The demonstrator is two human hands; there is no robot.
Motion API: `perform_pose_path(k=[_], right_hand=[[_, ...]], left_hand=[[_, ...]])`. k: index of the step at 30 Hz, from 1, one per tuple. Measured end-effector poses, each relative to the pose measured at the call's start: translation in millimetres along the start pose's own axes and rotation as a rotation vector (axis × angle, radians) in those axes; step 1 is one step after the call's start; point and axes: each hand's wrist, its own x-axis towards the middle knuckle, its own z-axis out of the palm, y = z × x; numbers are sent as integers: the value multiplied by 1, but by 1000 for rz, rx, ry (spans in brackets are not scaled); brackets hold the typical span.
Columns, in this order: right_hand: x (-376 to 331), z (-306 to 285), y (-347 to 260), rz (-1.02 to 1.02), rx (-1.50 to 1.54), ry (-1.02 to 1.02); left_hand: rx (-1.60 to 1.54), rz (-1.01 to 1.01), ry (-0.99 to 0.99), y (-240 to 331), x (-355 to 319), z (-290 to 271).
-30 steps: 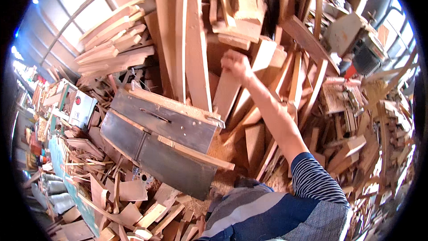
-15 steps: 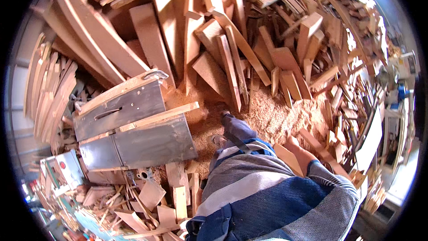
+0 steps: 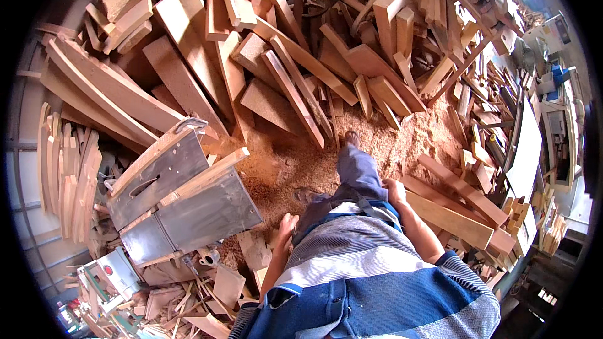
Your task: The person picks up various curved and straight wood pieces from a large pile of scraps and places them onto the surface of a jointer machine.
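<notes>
My left hand hangs beside my left hip with its fingers loosely apart and nothing in them. The grey metal table of a woodworking machine stands to its left. My right hand is by my right thigh, empty as far as I see, its fingers loosely bent and partly hidden. A thick squared wooden board lies just right of that hand, passing close by my forearm. Another board and more timber lie beyond it.
Sawdust covers the floor around my feet. Ahead, curved pieces and leaning planks form a large pile. A light wooden strip crosses the machine table. Offcuts lie at the lower left, and a white panel leans at the right.
My view has shifted and turned. My left hand has come into sight. My right hand, earlier beside a thick board, is now by my thigh, with a board lying to its right.
</notes>
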Motion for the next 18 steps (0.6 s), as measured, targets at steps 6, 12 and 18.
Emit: perform_pose_path(k=[6, 12, 18], right_hand=[[69, -68, 11, 14, 44, 102], [199, -90, -23, 7, 8, -6], [368, -82, -116, -304, -63, 92]], left_hand=[[158, -113, 88, 82, 21, 65], [139, -63, 236, 97, 23, 99], [392, -171, 592, 170, 7, 150]])
